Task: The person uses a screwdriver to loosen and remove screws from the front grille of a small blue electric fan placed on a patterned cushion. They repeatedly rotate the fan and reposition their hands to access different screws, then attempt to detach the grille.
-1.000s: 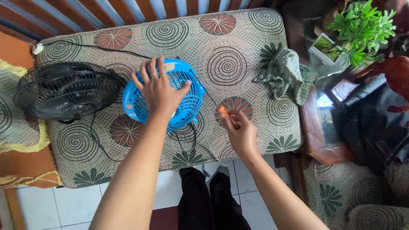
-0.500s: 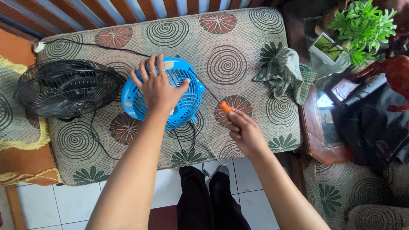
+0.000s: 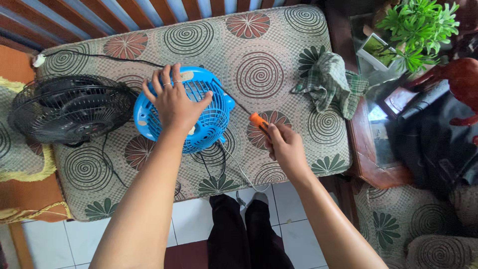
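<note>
Since the earlier frame, the right hand (image 3: 285,148) has drawn a little nearer the blue fan guard (image 3: 185,109), bringing the orange-handled screwdriver (image 3: 259,121) with it; the left hand (image 3: 174,102) has stayed where it was. That left hand lies flat on the guard with its fingers spread, pressing rather than gripping. The right hand's grip is closed around the screwdriver's handle, and the thin shaft points up and left toward the guard's right rim; whether the tip touches it I cannot tell. The guard rests on the patterned bench cushion (image 3: 269,74), left of its middle, with a black fan (image 3: 69,109) just beside it at the left edge. A crumpled green checked cloth (image 3: 328,82) lies near the cushion's right edge, well apart from both hands.
</note>
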